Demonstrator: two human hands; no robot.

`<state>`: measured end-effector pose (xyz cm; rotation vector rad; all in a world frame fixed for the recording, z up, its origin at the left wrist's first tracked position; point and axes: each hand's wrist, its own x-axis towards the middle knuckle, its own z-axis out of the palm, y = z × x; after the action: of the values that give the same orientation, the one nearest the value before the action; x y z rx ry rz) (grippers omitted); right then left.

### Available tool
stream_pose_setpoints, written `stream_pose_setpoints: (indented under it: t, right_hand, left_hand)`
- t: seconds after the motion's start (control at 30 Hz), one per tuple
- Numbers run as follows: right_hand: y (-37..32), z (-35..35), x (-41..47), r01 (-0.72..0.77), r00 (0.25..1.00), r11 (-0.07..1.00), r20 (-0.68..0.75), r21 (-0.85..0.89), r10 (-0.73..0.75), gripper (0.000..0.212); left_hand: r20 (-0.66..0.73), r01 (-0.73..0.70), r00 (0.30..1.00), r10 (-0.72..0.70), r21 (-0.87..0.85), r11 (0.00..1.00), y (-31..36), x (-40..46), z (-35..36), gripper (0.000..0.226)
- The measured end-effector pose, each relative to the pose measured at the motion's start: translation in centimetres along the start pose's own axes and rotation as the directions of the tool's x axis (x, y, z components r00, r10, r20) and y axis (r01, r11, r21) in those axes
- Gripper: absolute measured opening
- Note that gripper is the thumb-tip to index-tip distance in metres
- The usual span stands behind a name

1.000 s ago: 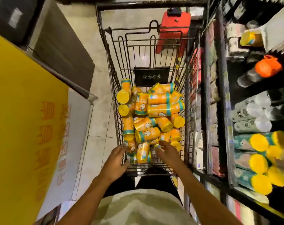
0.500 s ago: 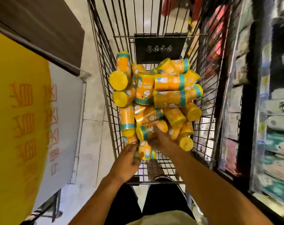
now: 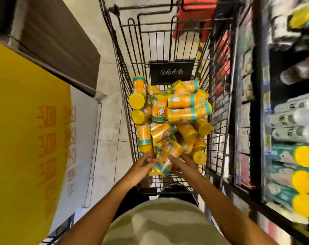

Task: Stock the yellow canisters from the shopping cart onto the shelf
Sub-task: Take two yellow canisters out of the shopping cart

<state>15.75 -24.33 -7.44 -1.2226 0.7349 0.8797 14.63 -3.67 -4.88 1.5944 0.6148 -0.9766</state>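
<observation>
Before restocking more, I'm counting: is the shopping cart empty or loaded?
Loaded: the shopping cart holds a heap of yellow canisters lying on their sides.

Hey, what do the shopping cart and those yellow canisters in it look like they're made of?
Shopping cart: dark coated metal wire, judging by its thin rigid welded grid. Yellow canisters: probably cardboard or plastic tubes under a glossy printed orange-and-teal wrap, with matte yellow caps that look plastic; motion blur leaves that open.

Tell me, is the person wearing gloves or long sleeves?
No. The left hand and right hand are bare, without gloves, rings or a watch. Both forearms are bare too, with no sleeves showing. The shirt below is pale with soft camouflage-like patches.
</observation>
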Motion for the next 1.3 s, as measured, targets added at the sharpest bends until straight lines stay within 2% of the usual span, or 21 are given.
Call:
stream_pose_setpoints:
  t: [0.03,0.07,0.13,0.27,0.33,0.47,0.53,0.6,0.7,0.8,1.07,1.17,1.3]
  right_hand:
    - [-0.2,0.5,-0.9,0.027,1.0,0.999,0.013,-0.021,-0.026,0.034]
    - [-0.6,1.1,-1.9,0.047,0.998,0.998,0.031,-0.046,-0.046,0.035]
    - [-1.2,2.0,-3.3,0.076,0.996,0.993,0.063,-0.089,-0.071,0.034]
    - [-1.5,1.8,-4.3,0.005,0.997,1.0,0.083,0.013,-0.006,0.027]
    - [-0.8,0.8,-3.4,-0.017,1.0,1.0,0.015,0.009,0.017,0.027]
    - [2.0,-0.8,-0.3,-0.074,0.986,0.99,-0.155,-0.119,0.055,0.024]
    - [3.1,-0.8,1.1,-0.118,0.981,0.963,-0.181,-0.242,0.074,0.022]
    - [4.3,-0.5,3.4,-0.163,0.978,0.932,-0.179,-0.324,0.109,0.01]
    - [6.0,0.3,7.0,-0.148,0.985,0.885,-0.148,-0.442,0.09,0.019]
    - [8.4,1.0,9.5,-0.141,0.982,0.872,-0.176,-0.468,0.064,0.042]
    - [11.7,2.7,12.5,-0.12,0.967,0.912,-0.256,-0.392,0.018,0.047]
    - [10.7,1.7,11.0,-0.171,0.952,0.881,-0.304,-0.441,0.033,0.052]
    - [8.0,-0.4,7.5,-0.127,0.948,0.919,-0.318,-0.373,0.002,0.062]
  left_hand:
    - [0.049,0.015,0.999,-0.014,-0.011,1.0,0.5,-0.6,-0.3,0.064]
    - [0.091,0.011,0.996,-0.011,0.0,1.0,1.3,-1.3,-0.5,0.07]
    - [0.126,-0.028,0.992,0.02,0.059,0.998,2.0,-2.3,-0.9,0.06]
    - [0.061,-0.077,0.995,0.077,0.003,0.997,2.1,-3.1,-2.0,0.05]
    - [0.002,-0.077,0.997,0.077,-0.059,0.995,1.8,-3.3,-2.6,0.047]
    - [-0.133,-0.086,0.989,0.071,-0.113,0.99,0.7,-3.9,-3.9,0.044]
    - [-0.17,-0.086,0.983,0.064,-0.122,0.989,0.0,-4.2,-4.2,0.045]
    - [-0.207,-0.089,0.977,0.057,-0.146,0.985,-0.6,-4.4,-4.2,0.048]
    - [-0.236,-0.096,0.97,0.054,-0.172,0.98,-1.4,-4.0,-4.1,0.045]
    - [-0.248,-0.09,0.968,0.045,-0.174,0.981,-2.4,-3.2,-4.0,0.046]
    - [-0.252,-0.063,0.967,0.024,-0.148,0.987,-4.1,-1.4,-4.0,0.058]
    - [-0.23,-0.065,0.973,0.031,-0.142,0.988,-3.8,-1.6,-3.9,0.063]
    - [-0.19,-0.101,0.979,0.075,-0.133,0.986,-2.1,-2.7,-3.5,0.057]
